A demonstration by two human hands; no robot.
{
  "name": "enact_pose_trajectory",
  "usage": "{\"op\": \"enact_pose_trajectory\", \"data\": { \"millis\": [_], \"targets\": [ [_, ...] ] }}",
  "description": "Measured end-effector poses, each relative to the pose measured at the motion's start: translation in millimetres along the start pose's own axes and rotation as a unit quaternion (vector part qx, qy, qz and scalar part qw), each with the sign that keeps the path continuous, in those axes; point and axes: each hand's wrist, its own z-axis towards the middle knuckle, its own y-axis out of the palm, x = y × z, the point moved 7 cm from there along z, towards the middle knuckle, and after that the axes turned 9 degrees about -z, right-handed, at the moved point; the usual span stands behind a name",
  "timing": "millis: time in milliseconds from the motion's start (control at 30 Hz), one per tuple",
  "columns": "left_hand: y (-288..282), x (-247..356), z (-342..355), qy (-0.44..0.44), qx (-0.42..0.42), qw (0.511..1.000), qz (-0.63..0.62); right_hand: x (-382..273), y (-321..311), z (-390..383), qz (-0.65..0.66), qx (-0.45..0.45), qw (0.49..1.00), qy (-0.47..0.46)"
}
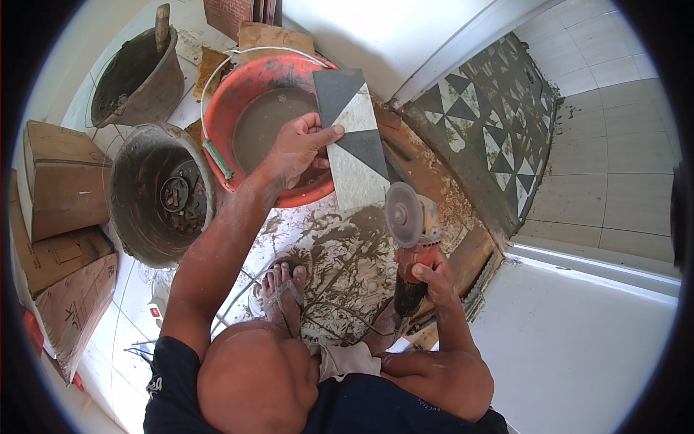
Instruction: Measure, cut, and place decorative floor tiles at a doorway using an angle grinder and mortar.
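Observation:
My left hand [302,148] grips a patterned tile [358,170] of dark grey and pale triangles by its left side, holding it over a red bucket [223,119] of murky grey liquid with a white handle and green grip. My right hand [429,278] is closed on a red and black angle grinder [410,267], whose round disc [402,213] is just below the tile's lower right; whether they touch I cannot tell. My bare feet in sandals stand on mud-smeared floor below.
Two dirty buckets [130,239] [155,94] and cardboard boxes [69,192] crowd the left. Loose cables [242,296] lie round my feet. At the right, a doorway with a white frame [463,40] opens onto mortar-smeared patterned tiles [506,166] and plain grey tiles [578,188].

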Motion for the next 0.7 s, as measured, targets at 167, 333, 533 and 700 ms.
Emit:
{"op": "enact_pose_trajectory", "data": {
  "millis": [167,333,533,700],
  "targets": [
    [4.2,-1.6,2.7,0.013,-0.007,1.0,-0.013,-6.5,-4.8,-9.7,0.002,0.006,1.0,-0.01],
    [1.3,-1.2,1.0,0.01,-0.013,1.0,0.002,-4.7,-8.8,-9.7,-0.002,0.006,1.0,-0.017],
    [4.7,-1.3,4.0,0.02,-0.015,1.0,0.006,-2.5,-5.8,-9.1,-0.004,0.009,1.0,-0.003],
    [2.5,-0.2,2.8,0.023,-0.015,1.0,0.004,-6.3,-1.4,-6.5,-0.004,0.013,1.0,0.009]
  ]
}}
